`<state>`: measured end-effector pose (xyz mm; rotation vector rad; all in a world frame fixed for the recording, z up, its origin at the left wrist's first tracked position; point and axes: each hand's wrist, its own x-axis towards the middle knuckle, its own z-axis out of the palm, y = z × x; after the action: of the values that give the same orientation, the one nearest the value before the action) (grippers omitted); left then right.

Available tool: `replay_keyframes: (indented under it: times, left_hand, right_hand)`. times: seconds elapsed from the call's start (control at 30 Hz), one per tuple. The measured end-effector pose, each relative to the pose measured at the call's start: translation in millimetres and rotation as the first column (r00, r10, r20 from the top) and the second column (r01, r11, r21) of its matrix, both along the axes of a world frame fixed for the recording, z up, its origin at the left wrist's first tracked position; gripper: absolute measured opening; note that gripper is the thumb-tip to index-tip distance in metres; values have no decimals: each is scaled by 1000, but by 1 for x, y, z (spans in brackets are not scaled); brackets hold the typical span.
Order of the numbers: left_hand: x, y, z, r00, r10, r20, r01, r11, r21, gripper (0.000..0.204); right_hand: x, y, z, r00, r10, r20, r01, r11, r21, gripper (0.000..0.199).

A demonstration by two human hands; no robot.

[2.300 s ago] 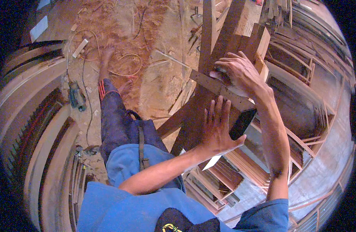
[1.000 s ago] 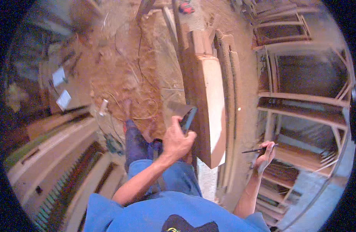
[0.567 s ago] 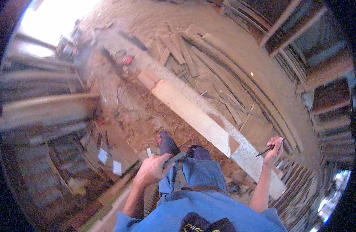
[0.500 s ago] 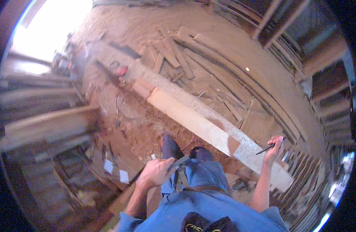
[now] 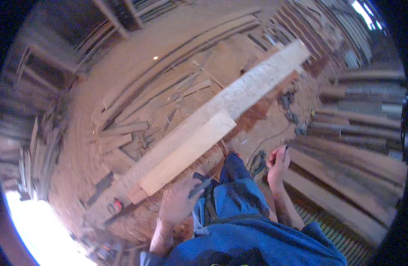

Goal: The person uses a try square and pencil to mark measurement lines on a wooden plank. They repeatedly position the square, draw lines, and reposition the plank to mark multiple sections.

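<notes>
My left hand [image 5: 175,201], somewhat blurred, is closed around a short flat grey tool [image 5: 199,188] in front of my waist; its exact kind is hard to make out. To the right, my right hand [image 5: 279,166] is raised with its fingers curled round a slim dark pencil [image 5: 287,147], of which only an end shows. Beyond my hands a smooth pale board [image 5: 190,150] lies along a long, rough, whitish plank [image 5: 244,95]. Neither hand touches the board.
A small red thing with a dark loop [image 5: 117,205] rests near the plank's left end. Offcuts [image 5: 124,133] and long strips litter the dirt floor behind it. Stacked planks [image 5: 346,177] fill the right side. A power tool with a cord [image 5: 290,108] lies past my right hand.
My view has swung to the right, so the board and plank now slant the other way. My right hand has drawn in closer to my body, still with the pencil.
</notes>
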<state>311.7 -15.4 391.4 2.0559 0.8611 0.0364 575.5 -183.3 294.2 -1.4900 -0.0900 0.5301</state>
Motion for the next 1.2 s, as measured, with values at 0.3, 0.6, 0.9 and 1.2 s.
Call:
replay_keyframes:
  times: [0.3,0.6,0.9,1.2]
  left_hand:
    - [90,41,-26,959,-254,-128,263,963,60,20]
    - [143,36,-59,900,-262,-349,316,943,106,20]
    - [139,37,-81,904,-294,-310,358,917,175,17]
    - [137,28,-100,961,-125,-245,178,962,207,14]
  right_hand:
    - [-61,-85,-58,986,-120,-118,99,980,-173,36]
    - [-65,-128,-132,979,-85,-185,-1,906,-423,45]
    - [-103,-169,-175,942,-189,-279,26,866,-499,47]
    - [-185,-147,-231,909,-351,-226,232,875,-426,48]
